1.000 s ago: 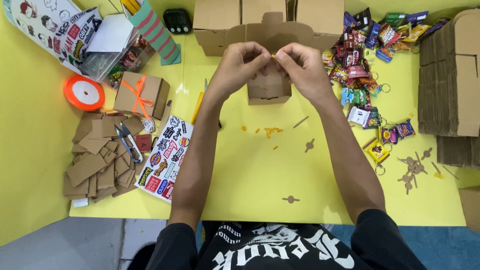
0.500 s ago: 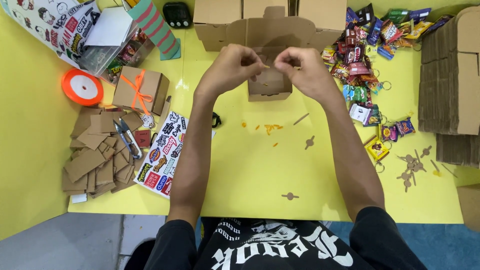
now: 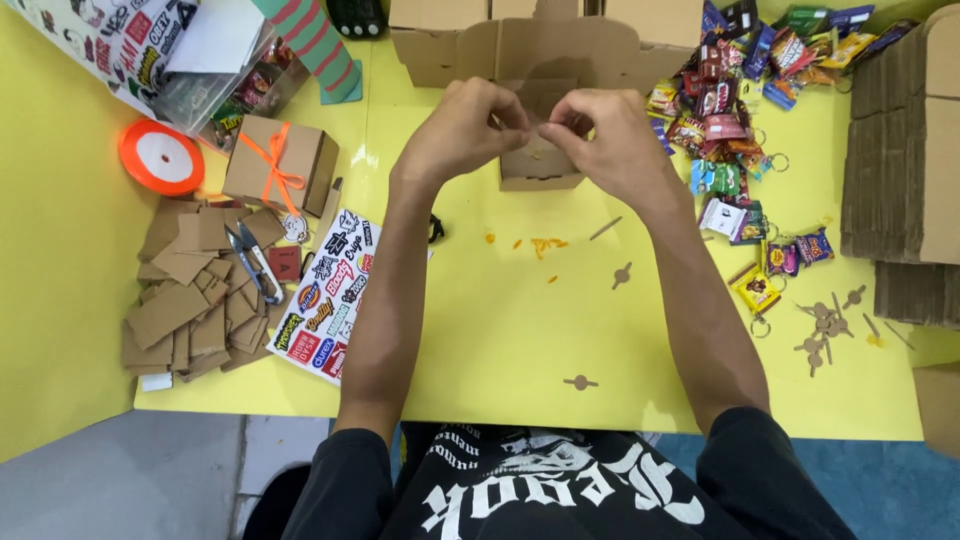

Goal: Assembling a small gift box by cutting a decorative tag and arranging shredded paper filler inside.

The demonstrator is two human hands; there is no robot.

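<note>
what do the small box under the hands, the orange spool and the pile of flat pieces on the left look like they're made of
Small box: brown cardboard, matte, with folded flaps; both hands, left hand and right hand, are over it.
Orange spool: probably satin ribbon, slightly shiny, wound round a white core.
Flat pieces: the same dull brown cardboard, cut edges, likely offcuts.

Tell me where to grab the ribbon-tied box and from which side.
Take the tied box by its two opposite side walls, coming straight down from above. It sits flat and closed on the table, its walls free of the orange ribbon spool to its left. The bow on top looks too loose to lift by.
</note>
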